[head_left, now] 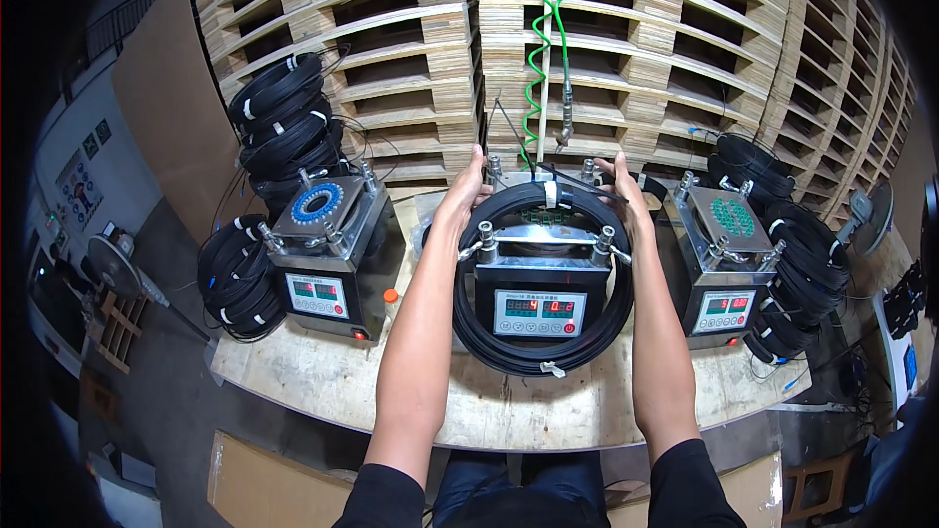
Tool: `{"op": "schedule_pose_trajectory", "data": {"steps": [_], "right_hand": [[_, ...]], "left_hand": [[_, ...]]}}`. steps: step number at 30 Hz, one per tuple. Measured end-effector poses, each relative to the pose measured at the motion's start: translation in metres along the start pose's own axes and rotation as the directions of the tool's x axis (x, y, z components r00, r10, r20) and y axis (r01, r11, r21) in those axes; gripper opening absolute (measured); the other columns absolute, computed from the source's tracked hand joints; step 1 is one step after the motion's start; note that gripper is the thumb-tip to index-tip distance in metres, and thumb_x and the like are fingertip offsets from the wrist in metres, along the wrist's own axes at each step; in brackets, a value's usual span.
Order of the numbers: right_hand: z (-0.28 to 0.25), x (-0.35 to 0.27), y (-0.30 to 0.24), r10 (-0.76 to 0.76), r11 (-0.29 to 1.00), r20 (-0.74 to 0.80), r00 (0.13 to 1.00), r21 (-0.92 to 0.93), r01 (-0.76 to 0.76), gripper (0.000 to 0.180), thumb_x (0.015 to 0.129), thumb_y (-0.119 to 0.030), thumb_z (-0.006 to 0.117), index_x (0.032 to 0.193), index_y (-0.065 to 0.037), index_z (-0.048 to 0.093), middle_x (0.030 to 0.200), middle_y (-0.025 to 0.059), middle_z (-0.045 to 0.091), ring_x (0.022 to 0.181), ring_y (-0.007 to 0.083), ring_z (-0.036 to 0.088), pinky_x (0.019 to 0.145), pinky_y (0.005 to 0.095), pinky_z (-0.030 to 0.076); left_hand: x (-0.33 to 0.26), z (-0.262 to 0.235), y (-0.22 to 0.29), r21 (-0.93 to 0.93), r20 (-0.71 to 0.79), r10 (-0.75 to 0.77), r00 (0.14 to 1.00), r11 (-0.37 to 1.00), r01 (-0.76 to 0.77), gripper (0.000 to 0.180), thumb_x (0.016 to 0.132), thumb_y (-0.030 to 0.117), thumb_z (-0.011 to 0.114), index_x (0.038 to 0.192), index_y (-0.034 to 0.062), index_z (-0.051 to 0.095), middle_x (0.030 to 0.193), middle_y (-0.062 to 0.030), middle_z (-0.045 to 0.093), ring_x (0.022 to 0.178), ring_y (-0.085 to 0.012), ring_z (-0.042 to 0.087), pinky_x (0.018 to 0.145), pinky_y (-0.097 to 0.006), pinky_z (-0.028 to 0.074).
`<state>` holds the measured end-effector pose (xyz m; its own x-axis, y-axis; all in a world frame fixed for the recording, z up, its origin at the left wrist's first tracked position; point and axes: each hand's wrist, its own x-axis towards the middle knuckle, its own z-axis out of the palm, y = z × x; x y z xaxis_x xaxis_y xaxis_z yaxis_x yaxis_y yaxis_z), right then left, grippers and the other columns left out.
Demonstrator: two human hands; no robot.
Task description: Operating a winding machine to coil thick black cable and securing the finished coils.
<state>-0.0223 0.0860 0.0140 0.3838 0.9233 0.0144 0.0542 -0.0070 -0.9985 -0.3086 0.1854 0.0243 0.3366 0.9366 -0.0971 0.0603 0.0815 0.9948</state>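
— Left hand (464, 198), right hand (622, 194)?
— Curled round the black cable coil (544, 279), gripping its upper sides.
— Coil's place?
— Draped around the middle machine (542, 298) on the workbench (391, 381).

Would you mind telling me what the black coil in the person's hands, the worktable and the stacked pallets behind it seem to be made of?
Black coil: thin cable with a smooth, slightly glossy jacket, probably plastic or rubber, bound with white ties; both the left hand and the right hand grip it.
Worktable: bare, pale wood-based board, worn and stained.
Stacked pallets: unfinished light wood; layered block edges suggest plywood.
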Motion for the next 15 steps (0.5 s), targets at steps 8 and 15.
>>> {"op": "schedule_pose_trajectory", "data": {"steps": [8,15], "right_hand": [[-0.002,0.001,-0.001,0.038,0.999,0.011,0.999,0.026,-0.039,0.093,0.091,-0.084,0.018,0.141,-0.017,0.059,0.115,0.0252,0.065,0.072,0.0168,0.057,0.059,0.0253,0.041],[0.006,-0.001,-0.004,0.080,0.983,-0.010,0.997,0.165,-0.077,0.095,0.088,-0.087,0.018,0.142,-0.020,0.057,0.115,0.0249,0.065,0.082,0.0213,0.060,0.067,0.0277,0.044]], "left_hand": [[0.002,-0.002,-0.003,0.025,-0.025,0.032,0.999,0.999,-0.031,0.085,0.095,0.078,0.030,0.150,0.0150,0.046,0.102,-0.0184,0.063,0.075,-0.0185,0.049,0.073,-0.036,0.044],[0.003,-0.001,0.000,0.010,-0.012,0.033,0.999,0.999,-0.033,0.086,0.094,0.079,0.033,0.150,0.0149,0.046,0.112,-0.0228,0.065,0.080,-0.0210,0.054,0.077,-0.037,0.047]]}}
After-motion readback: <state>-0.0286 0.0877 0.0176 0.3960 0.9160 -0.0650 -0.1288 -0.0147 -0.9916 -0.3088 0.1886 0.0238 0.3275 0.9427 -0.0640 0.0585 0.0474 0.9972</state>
